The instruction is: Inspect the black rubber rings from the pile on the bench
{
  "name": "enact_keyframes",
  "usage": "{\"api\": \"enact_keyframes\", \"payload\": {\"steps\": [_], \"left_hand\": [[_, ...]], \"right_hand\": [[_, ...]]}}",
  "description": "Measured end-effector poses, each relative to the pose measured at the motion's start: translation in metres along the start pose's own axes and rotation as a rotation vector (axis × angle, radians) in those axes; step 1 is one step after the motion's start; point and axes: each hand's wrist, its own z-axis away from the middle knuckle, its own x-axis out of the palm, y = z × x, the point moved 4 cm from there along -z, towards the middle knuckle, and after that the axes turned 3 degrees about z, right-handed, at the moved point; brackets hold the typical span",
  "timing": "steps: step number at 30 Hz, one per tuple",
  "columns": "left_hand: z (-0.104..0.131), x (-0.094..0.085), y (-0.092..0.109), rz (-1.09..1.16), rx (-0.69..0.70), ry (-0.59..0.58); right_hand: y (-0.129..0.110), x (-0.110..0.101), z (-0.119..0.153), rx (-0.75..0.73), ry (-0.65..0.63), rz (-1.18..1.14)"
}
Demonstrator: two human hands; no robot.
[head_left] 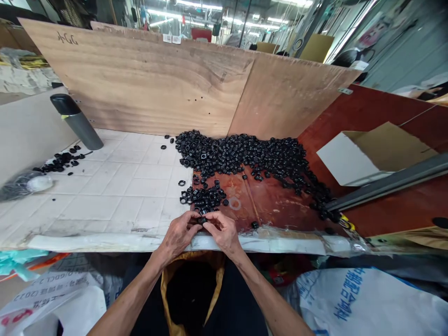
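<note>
Near the table's front edge, my left hand [181,232] and my right hand [223,231] meet, thumbs and fingertips pinched on a small black nut [202,220]. The fingers partly cover it, so its exact shape is hard to see. Just beyond the fingertips lies a small heap of black nuts [206,197], ring-shaped and apparently plastic. Farther back, a much larger pile of the same black nuts [238,151] stretches along the wooden board and down to the right. One loose black part [255,225] sits to the right of my right hand.
A wooden board [157,84] closes off the back. At left stand a dark bottle [84,126], scattered black pieces [61,161] and a plastic bag [21,185]. An open carton [350,156] and a metal bar [388,182] are at right. Below my hands hangs an open yellow-brown sack [219,280].
</note>
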Motion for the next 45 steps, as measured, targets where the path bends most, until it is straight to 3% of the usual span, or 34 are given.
{"api": "enact_keyframes", "payload": {"steps": [3, 7, 18, 23, 29, 34, 37, 40, 45], "left_hand": [[0.001, -0.001, 0.001, 0.039, 0.002, 0.002], [0.000, -0.005, 0.011, 0.023, 0.123, 0.012], [0.000, -0.010, 0.017, 0.082, 0.246, 0.010], [-0.005, -0.012, 0.010, 0.120, 0.189, 0.015], [-0.011, -0.012, -0.005, 0.209, 0.109, 0.040], [-0.012, -0.009, -0.021, 0.389, -0.101, 0.037], [-0.010, -0.008, -0.021, 0.420, -0.143, 0.040], [-0.008, -0.013, -0.009, 0.349, -0.013, 0.108], [-0.004, -0.013, 0.006, 0.257, 0.098, 0.100]], "right_hand": [[-0.004, -0.001, 0.000, -0.045, -0.011, 0.049], [-0.007, -0.001, -0.001, -0.082, -0.019, 0.048], [0.006, 0.008, 0.002, 0.059, -0.070, -0.035], [0.005, 0.010, -0.003, 0.015, -0.073, -0.071], [-0.007, 0.008, -0.010, -0.234, -0.039, 0.038], [-0.014, 0.007, -0.012, -0.260, -0.057, 0.028], [-0.014, 0.009, -0.012, -0.238, -0.050, 0.046], [-0.009, 0.014, -0.008, -0.135, -0.018, 0.120], [-0.001, 0.022, -0.001, -0.002, -0.032, 0.173]]}}
